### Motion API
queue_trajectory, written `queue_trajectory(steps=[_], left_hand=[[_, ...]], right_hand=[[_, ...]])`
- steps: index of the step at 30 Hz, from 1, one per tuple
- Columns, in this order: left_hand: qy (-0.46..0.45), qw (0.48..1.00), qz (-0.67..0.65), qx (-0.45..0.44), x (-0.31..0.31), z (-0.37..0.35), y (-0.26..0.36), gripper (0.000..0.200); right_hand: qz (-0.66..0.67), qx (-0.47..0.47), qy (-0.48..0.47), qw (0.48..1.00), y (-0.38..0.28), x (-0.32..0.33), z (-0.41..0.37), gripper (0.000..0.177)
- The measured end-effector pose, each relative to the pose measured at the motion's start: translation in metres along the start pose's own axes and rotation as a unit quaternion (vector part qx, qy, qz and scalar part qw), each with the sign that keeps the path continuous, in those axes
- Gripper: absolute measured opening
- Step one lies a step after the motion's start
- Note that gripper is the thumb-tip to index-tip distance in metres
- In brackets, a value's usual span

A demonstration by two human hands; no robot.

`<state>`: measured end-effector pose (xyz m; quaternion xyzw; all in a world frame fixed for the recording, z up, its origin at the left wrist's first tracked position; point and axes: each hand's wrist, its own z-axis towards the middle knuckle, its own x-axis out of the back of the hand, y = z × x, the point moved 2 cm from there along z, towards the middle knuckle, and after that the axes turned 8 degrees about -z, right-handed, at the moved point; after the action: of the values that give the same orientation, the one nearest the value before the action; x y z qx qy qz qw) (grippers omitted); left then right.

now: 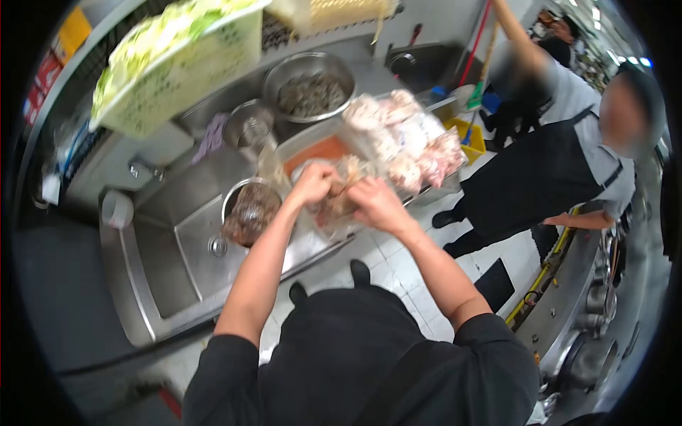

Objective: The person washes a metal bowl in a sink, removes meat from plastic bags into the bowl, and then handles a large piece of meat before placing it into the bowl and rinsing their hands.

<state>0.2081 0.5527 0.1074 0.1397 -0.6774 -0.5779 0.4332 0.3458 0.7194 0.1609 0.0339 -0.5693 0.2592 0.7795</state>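
Observation:
Over the front edge of the sink counter, my left hand (316, 183) is closed, its fingers pinching the top of a clear plastic bag (334, 216) with brownish-pink contents. My right hand (375, 202) grips the same bag from the other side, fingers curled in. Just behind the hands lies a tray (285, 150) with reddish liquid. Bags of pale pink meat (408, 142) are heaped to the right. On the left, a round metal pot (226, 202) holds a bagged dark brown mass (254, 209).
A metal bowl (348, 74) of greyish pieces and a metal pot (252, 126) stand at the back. The sink basin (167, 263) is at left, below a crate (206, 82) of leafy greens. A co-worker in a black apron (529, 181) stands at right, near a yellow bucket (474, 148).

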Motion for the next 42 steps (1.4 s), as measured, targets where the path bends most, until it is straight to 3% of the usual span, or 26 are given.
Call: queue_trajectory(steps=[2,4,5,7,9,11,16,18,23,25,26,31,33,34,38,42], left_hand=[[0.001,0.999,-0.031,0.023,0.004,0.006,-0.005,0.015],[-0.073,0.956,-0.222,0.176,-0.006,0.012,-0.028,0.019],[-0.072,0.955,-0.225,0.177,-0.01,0.013,-0.038,0.019],[-0.092,0.84,-0.484,0.225,-0.019,0.012,-0.061,0.021],[-0.079,0.82,-0.523,0.219,-0.032,0.011,-0.066,0.024],[-0.022,0.744,-0.634,0.21,-0.045,0.01,-0.063,0.028],[0.003,0.711,-0.663,0.233,-0.056,-0.001,-0.044,0.039],[-0.005,0.706,-0.658,0.261,-0.054,-0.006,-0.033,0.039],[0.043,0.721,-0.647,0.245,-0.066,-0.002,-0.071,0.028],[0.126,0.864,-0.405,0.271,-0.061,-0.006,-0.063,0.029],[0.131,0.936,-0.266,0.189,-0.056,-0.01,-0.06,0.02],[0.083,0.968,-0.137,0.191,-0.056,-0.034,-0.052,0.02],[0.111,0.986,-0.108,0.066,-0.065,-0.035,-0.054,0.021],[0.109,0.986,-0.112,0.063,-0.069,-0.035,-0.057,0.021],[0.12,0.975,-0.156,0.106,-0.07,-0.034,-0.057,0.029],[0.133,0.971,-0.141,0.14,-0.072,-0.031,-0.059,0.031]], right_hand=[[0.009,0.01,-0.001,1.0,0.001,-0.004,-0.007,0.044],[0.017,0.015,-0.003,1.0,0.001,-0.005,-0.014,0.045],[0.016,0.018,0.01,1.0,0.001,-0.005,-0.016,0.046],[0.015,0.023,0.023,0.999,0.001,-0.005,-0.019,0.047],[0.016,-0.015,0.011,1.0,0.003,-0.004,-0.021,0.051],[0.004,-0.033,-0.005,0.999,0.0,0.002,-0.02,0.055],[-0.017,-0.012,-0.029,0.999,-0.003,0.017,-0.002,0.066],[-0.032,0.039,-0.114,0.992,-0.002,0.016,0.007,0.067],[-0.045,0.105,-0.181,0.977,0.005,0.004,0.022,0.056],[-0.071,0.111,-0.214,0.968,0.006,0.003,0.025,0.056],[-0.068,0.107,-0.219,0.967,0.007,0.002,0.027,0.058],[-0.015,0.07,-0.268,0.961,0.026,0.008,0.044,0.053],[0.053,0.051,-0.22,0.973,0.033,0.016,0.048,0.046],[0.08,0.053,-0.212,0.973,0.039,0.016,0.052,0.044],[0.123,0.036,-0.226,0.966,0.041,0.025,0.06,0.042],[0.141,0.047,-0.181,0.972,0.035,0.034,0.063,0.039]])
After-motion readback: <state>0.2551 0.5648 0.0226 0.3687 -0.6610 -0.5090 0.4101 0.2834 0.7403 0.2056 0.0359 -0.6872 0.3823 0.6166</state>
